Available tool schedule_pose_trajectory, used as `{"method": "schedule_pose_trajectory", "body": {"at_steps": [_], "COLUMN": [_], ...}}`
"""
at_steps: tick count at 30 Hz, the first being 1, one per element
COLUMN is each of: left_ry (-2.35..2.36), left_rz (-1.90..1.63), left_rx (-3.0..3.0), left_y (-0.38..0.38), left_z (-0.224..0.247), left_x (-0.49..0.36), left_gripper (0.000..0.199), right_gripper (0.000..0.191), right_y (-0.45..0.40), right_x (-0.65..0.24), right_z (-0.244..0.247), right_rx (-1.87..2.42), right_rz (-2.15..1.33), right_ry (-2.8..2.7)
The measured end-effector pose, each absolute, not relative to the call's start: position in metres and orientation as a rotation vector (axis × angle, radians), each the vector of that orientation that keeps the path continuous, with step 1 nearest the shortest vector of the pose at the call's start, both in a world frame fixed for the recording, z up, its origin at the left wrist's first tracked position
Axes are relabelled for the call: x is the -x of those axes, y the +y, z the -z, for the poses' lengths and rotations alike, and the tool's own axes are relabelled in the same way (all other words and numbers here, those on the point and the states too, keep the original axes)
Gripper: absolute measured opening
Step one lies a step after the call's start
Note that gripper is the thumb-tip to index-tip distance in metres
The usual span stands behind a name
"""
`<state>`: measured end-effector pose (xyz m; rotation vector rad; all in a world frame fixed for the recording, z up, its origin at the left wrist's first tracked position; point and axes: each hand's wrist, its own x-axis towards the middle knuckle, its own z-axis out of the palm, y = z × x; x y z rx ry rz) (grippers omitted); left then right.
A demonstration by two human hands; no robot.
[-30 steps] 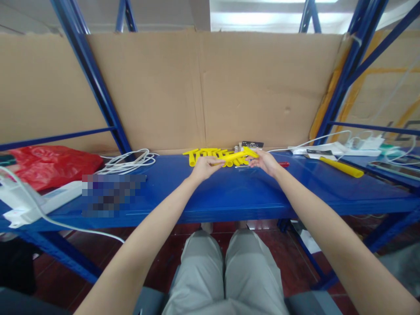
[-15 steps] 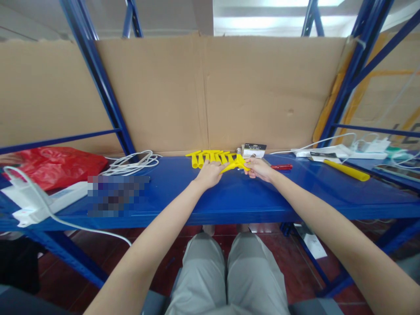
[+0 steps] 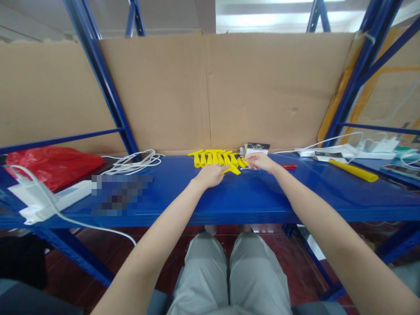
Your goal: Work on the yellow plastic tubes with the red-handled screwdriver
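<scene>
Closed round a yellow T-shaped piece, my left hand is just above the blue shelf, in front of a row of yellow T-shaped pieces. To the right, my right hand has its fingers pinched together beside the row's right end, in front of a black and white card package. What its fingertips hold, if anything, is too small to make out. A red-handled tool lies on the shelf just right of that hand, partly hidden by it.
The blue shelf has a cardboard sheet behind it. Leftward are a coiled white cable, a red plastic bag and a white power strip. A yellow rod and another power strip lie at the right.
My right hand has let go of the yellow piece and moved slightly right and up, toward the card package. The piece stays in my left hand, now tilted down to the right.
</scene>
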<state>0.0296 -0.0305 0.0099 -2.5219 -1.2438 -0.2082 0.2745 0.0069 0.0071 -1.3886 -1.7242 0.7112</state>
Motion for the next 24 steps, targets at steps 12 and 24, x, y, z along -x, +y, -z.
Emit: {"method": "schedule_pose_trajectory", "body": {"at_steps": [12,24], "left_ry": [-1.208,-1.111], "left_rz": [0.202,0.175], "left_rx": [2.651,2.636], "left_y": [-0.030,-0.032], "left_z": [-0.010,-0.007], "left_x": [-0.026,-0.031], "left_gripper": [0.041,0.037], "right_gripper": [0.022,0.024], "right_y": [-0.002,-0.007], "right_x": [-0.314,-0.315], "right_z": [0.001,-0.003], "right_rx": [2.110,2.221], "right_rz": [0.090,-0.055], "right_ry": [-1.715,-1.625]}}
